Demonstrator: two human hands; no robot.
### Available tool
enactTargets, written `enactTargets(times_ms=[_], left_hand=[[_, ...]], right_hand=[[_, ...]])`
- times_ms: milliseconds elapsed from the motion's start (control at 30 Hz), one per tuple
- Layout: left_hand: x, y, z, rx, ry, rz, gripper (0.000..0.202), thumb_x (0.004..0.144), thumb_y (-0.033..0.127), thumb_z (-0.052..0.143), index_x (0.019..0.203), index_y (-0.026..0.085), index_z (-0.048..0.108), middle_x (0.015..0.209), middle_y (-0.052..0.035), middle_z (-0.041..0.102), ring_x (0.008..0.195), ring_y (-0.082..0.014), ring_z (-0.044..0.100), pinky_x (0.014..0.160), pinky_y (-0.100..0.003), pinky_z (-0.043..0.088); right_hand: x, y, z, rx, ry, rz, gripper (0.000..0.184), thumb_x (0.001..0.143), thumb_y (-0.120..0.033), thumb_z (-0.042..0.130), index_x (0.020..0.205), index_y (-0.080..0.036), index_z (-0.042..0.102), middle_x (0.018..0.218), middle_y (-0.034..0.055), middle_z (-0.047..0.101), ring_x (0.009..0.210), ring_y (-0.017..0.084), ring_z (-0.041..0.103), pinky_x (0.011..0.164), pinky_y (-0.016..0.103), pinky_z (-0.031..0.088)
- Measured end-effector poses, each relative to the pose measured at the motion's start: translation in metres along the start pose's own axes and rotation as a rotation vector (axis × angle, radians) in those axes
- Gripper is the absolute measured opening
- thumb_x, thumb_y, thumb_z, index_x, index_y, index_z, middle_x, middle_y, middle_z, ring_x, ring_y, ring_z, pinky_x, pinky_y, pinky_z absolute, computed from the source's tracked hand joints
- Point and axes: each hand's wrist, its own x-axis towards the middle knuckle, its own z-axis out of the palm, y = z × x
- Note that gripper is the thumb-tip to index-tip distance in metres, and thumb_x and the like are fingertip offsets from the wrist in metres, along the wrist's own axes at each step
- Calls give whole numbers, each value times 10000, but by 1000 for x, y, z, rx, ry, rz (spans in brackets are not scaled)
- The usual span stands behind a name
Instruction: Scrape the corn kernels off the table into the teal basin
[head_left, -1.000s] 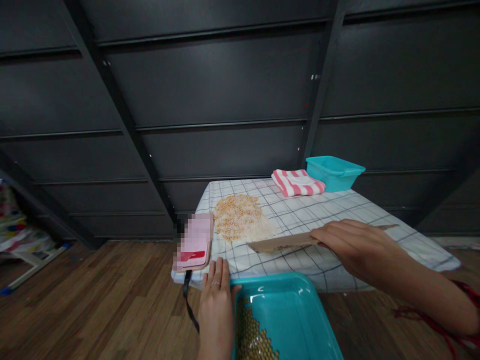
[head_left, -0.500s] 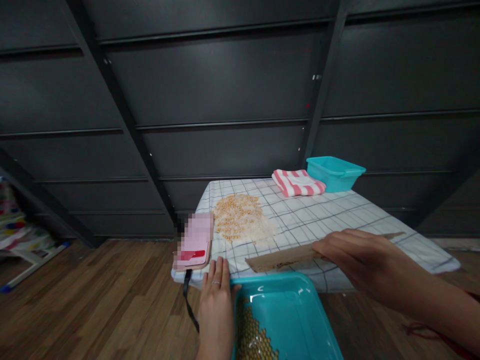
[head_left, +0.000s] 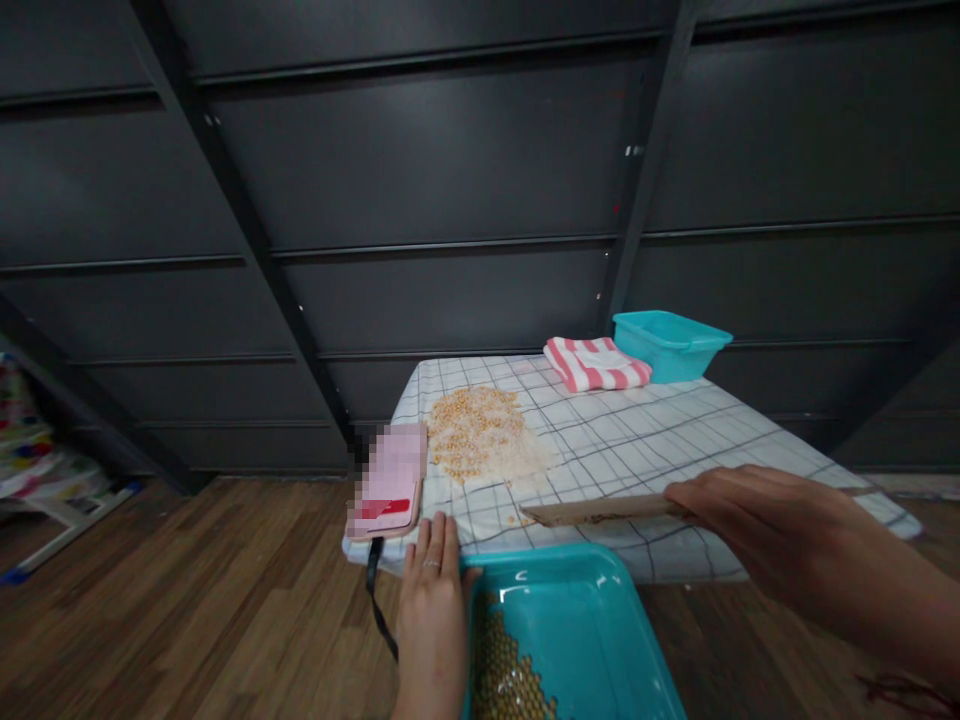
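Observation:
My right hand (head_left: 739, 515) is wrapped over a long strip of brown cardboard (head_left: 600, 511), held low over the front of the checked cloth. A few loose yellow beans lie near the strip's left end. My left hand (head_left: 433, 610), a ring on one finger, grips the left edge of a teal tray (head_left: 592, 630), thumb over the rim and fingers stretched forward. Green-brown beans (head_left: 506, 670) fill the tray's left side. Beyond the hands, yellow beans (head_left: 472, 420) lie spread on the cloth, mixed with pale grains like rice (head_left: 525, 460).
A white checked cloth (head_left: 660, 430) covers the table. At its left edge lies a pink phone-like item (head_left: 397, 465) with a black strap. A folded red-and-white striped towel (head_left: 596, 364) and a second teal container (head_left: 667, 350) stand at the back right, before dark panels.
My right hand and the cardboard strip have moved right, slightly toward the front edge. A few yellow beans now show by the strip's left end. My left hand and the tray stay put.

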Motion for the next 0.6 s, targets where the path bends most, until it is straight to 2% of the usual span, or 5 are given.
enactTargets(times_ms=[67,167,400,467,600], left_hand=[[0,-1,1,19,-6,2,412,852,223,464,1252,134,507,1231,-155,616,1144,-267,560,884,-437,520],[1,-1,1,43,4,19,393,857,232,460,1224,108,528,1215,-167,624,1128,-266,572,874,-418,526],[3,2,-3,30,35,13,370,859,222,444,1190,98,551,1191,-164,640,1102,-261,591,859,-398,532],[3,2,-4,29,21,9,379,855,224,450,1202,107,545,1197,-163,637,1109,-265,585,864,-415,528],[3,2,-4,25,17,9,387,850,225,461,1197,75,545,1201,-185,627,1113,-277,581,862,-416,531]], right_hand=[[-2,0,0,-2,-32,30,368,907,-145,309,691,-236,593,607,6,629,484,120,546,442,248,430],[-2,-1,-1,13,-39,60,353,916,-173,332,680,-243,585,581,-3,616,482,121,545,435,243,432],[9,-2,-5,-24,81,-44,397,926,-169,273,696,-213,594,615,16,660,492,108,590,443,210,455],[6,-2,-3,3,48,-25,408,920,-163,260,698,-224,597,613,16,656,481,118,577,436,228,450],[-4,-2,1,103,-57,117,358,918,-232,309,703,-265,593,594,-7,625,490,132,563,436,252,446]])
